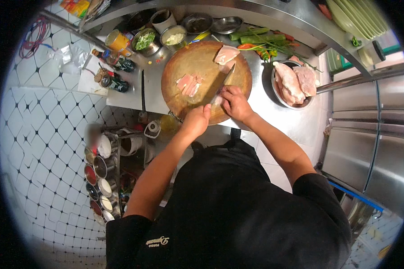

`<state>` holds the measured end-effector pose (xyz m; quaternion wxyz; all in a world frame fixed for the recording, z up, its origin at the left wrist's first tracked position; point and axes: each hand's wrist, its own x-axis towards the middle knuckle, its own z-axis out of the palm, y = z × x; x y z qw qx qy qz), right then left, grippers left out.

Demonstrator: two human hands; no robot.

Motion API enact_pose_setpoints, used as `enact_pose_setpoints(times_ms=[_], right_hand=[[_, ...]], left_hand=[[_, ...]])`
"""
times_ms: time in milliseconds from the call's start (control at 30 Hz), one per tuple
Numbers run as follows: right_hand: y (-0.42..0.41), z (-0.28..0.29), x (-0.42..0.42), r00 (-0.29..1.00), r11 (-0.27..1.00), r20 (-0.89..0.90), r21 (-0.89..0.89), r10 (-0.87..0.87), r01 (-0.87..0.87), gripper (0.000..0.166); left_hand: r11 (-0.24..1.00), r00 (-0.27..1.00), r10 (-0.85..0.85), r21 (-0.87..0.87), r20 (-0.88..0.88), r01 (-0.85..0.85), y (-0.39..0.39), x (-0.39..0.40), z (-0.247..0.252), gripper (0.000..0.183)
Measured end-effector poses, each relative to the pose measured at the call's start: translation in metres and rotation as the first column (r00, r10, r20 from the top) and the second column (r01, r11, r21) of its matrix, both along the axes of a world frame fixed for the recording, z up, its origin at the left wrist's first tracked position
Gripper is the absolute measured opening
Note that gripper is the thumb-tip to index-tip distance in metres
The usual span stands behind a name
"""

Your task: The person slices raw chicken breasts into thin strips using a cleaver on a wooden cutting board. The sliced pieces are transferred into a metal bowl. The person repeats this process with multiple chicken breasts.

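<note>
A round wooden chopping board (205,57) lies on the steel counter. My left hand (198,118) is closed around the handle of a kitchen knife (228,74), whose blade slants up and right across the board. Beside the blade, the curled fingers of my right hand (235,102) press on a small pale piece of raw meat (218,100), partly hidden by them. Thin slices of raw meat (189,84) form a pile on the board's left half. A larger piece of raw meat (227,54) rests near its far right edge, with a thinner piece just below it.
Right of the board stands a metal bowl (300,108) of raw meat. Beyond the board are green vegetables and peppers (261,38), a bowl of chopped greens (145,41) and one of minced pale pieces (175,39). Bottles (116,83) stand left. A steel shelf (282,16) overhangs the counter's back.
</note>
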<state>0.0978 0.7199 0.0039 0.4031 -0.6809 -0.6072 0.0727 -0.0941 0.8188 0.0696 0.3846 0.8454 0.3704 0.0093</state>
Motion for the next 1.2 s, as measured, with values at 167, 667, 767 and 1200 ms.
enact_pose_setpoints(times_ms=[167,667,767,1200], right_hand=[[-0.010,0.000,0.003,0.998,0.999,0.020,0.005,-0.053,0.052,0.026],[-0.009,0.005,0.011,0.999,1.000,0.031,-0.005,-0.011,0.011,0.026],[-0.013,0.003,0.010,0.999,0.999,-0.007,-0.007,-0.049,0.048,0.020],[-0.016,0.002,0.016,1.000,0.998,0.023,-0.057,-0.006,0.007,0.022]], left_hand=[[0.996,0.998,0.048,-0.076,-0.034,-0.051,-0.009,-0.042,0.034,0.050],[1.000,1.000,0.008,-0.020,0.004,-0.008,-0.004,-0.010,0.010,0.053],[0.999,0.999,-0.020,0.031,-0.040,0.021,-0.007,-0.015,0.035,0.054],[0.998,0.999,0.005,-0.059,-0.045,-0.008,0.001,0.014,0.017,0.057]])
